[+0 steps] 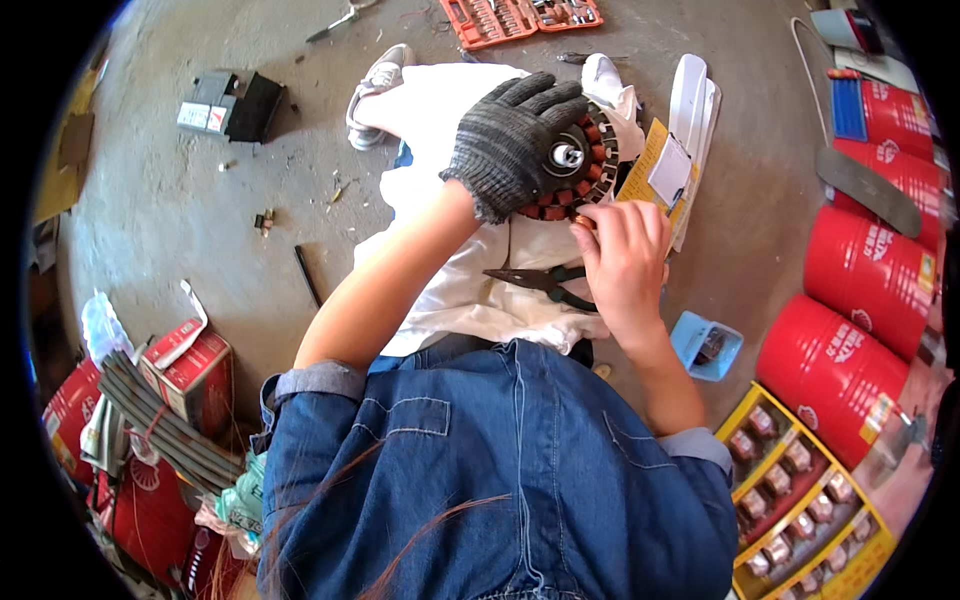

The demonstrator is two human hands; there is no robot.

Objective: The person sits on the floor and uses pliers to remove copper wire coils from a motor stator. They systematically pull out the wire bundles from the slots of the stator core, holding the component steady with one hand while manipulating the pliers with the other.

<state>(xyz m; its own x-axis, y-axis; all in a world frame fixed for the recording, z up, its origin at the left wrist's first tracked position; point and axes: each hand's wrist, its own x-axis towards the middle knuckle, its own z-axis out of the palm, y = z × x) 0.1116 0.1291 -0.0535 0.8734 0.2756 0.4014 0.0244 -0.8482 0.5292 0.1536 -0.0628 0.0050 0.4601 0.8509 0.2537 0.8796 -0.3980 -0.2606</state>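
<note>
A round motor stator (607, 165) with red-brown copper coils and a dark central hub lies on the white cloth over my lap. My left hand (510, 140), in a dark grey knitted glove, rests across its left and far side with the fingers stretched out. The thumb is hidden. Bare, my right hand (625, 250) pinches a small copper-coloured piece (584, 222) at the stator's near rim; whether it is wire or part of a coil I cannot tell. Just left of that hand, long-nose pliers (530, 279) with dark handles lie on the white cloth (440, 300).
An orange socket set case (480, 22) lies beyond my feet. A black-and-white battery (232, 105) stands far left. At right are a blue tray (706, 345), red drums (835, 370) and a yellow rack (800, 500). A coil of grey hose (160, 420) sits at left.
</note>
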